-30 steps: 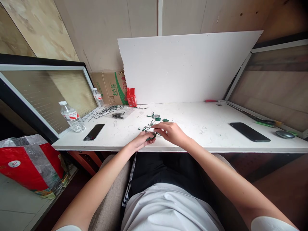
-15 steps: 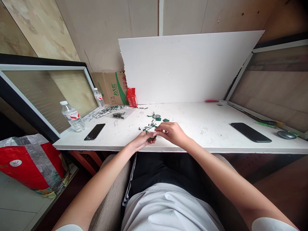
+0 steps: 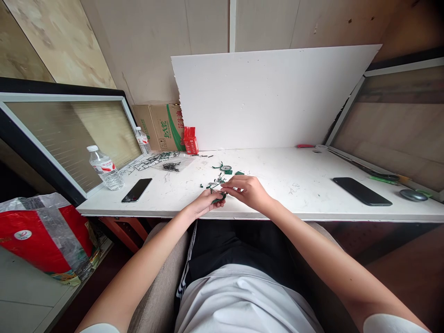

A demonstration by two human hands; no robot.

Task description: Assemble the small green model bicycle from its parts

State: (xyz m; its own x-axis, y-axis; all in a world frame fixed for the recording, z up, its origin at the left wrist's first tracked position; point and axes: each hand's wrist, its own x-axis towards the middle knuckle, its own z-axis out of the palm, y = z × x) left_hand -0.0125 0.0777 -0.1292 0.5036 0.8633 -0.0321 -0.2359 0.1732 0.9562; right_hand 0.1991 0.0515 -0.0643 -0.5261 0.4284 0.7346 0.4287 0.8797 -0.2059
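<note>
Near the front edge of the white table, my left hand point(image 3: 204, 203) is closed around a dark green model part point(image 3: 218, 200) with thin pieces sticking out. My right hand point(image 3: 248, 190) comes in from the right, its thumb and fingers pinched beside that part. Whatever lies between those fingertips is too small to make out. Just beyond the hands is a scatter of small dark green and clear pieces point(image 3: 219, 179). Further back lie a round spoked part point(image 3: 226, 168) and a flat green piece point(image 3: 239, 173).
At the left are a phone point(image 3: 136, 190), a water bottle point(image 3: 106, 169), part frames point(image 3: 156, 159) and a plastic bag of dark pieces point(image 3: 171, 166). A red box point(image 3: 190, 140) stands behind. On the right lie another black phone point(image 3: 361, 191) and a computer mouse point(image 3: 413, 194).
My right hand's fingertips have shifted slightly left, and more of the green part shows in my left hand. My left hand has hardly moved.
</note>
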